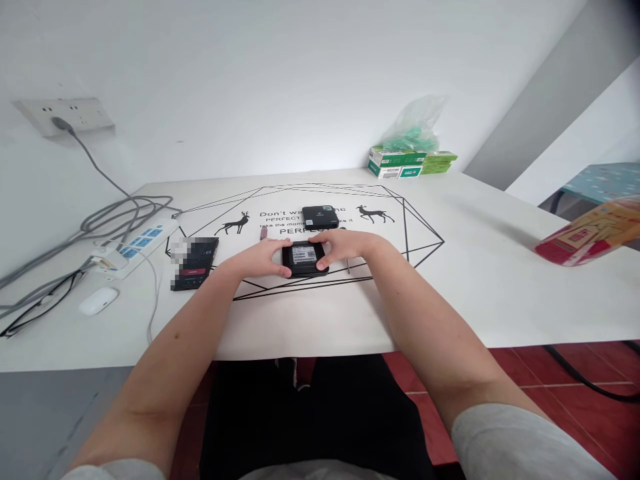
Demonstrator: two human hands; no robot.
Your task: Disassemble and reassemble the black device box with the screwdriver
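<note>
Between my two hands lies a flat black device (303, 270) with a white printed label, its exact kind unclear. My left hand (263, 259) grips its left side, thumb at the near corner and fingers at the far edge. On the opposite side my right hand (343, 247) holds it the same way. Just behind sits a black square box (320, 217) with rounded corners and a small sticker. A reddish handle (263, 233), perhaps of a screwdriver, shows beyond my left hand. Under my right wrist a thin metal shaft (349, 267) sticks out, partly hidden.
Left of my hands lie a phone (203, 260), a white mouse (99, 301), a power strip (143, 243), glasses (43, 303) and coiled grey cables (120, 213). Green-and-white boxes (397, 163) with a plastic bag (415, 130) stand by the wall. A red-and-orange package (585, 233) is at right.
</note>
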